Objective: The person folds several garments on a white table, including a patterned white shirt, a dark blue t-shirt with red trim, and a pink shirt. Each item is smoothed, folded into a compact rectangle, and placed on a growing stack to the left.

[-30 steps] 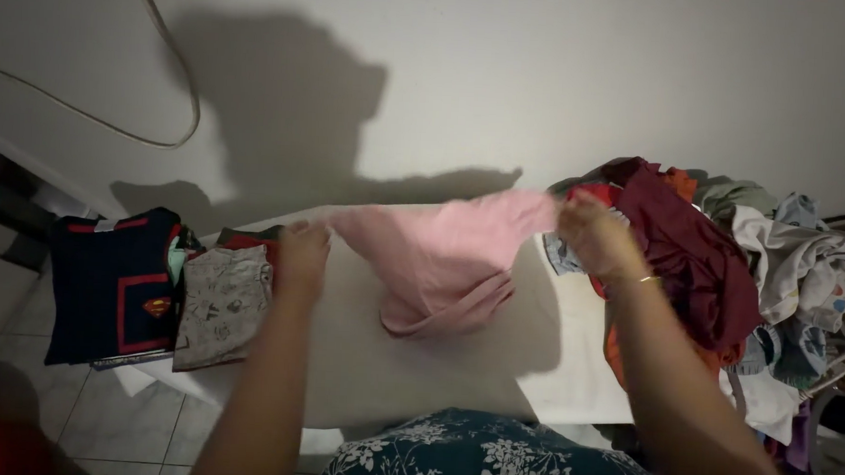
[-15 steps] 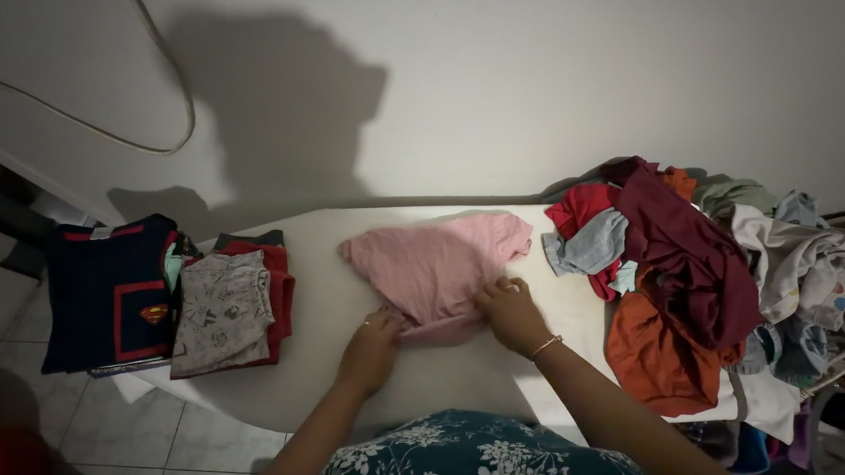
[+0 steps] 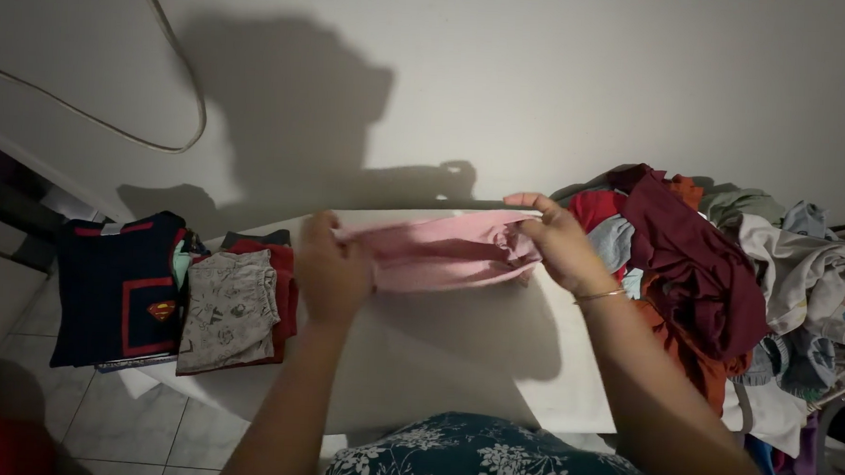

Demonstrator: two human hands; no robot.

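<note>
A small pink garment (image 3: 446,253) is stretched flat in the air above a white ironing board (image 3: 436,362). My left hand (image 3: 331,271) grips its left end and my right hand (image 3: 555,243) grips its right end. Both hands are raised off the board, about level with each other, and the cloth hangs taut between them.
Folded clothes lie at the board's left end: a grey printed top (image 3: 227,310) on a red piece (image 3: 283,288), and a dark blue shirt (image 3: 116,286). A heap of unfolded laundry (image 3: 716,269) covers the right end. A cable (image 3: 114,129) runs across the white wall behind.
The pink garment lay on the board half a second ago with both hands at its near edge. Now both hands have lifted it and pulled it taut between them.
</note>
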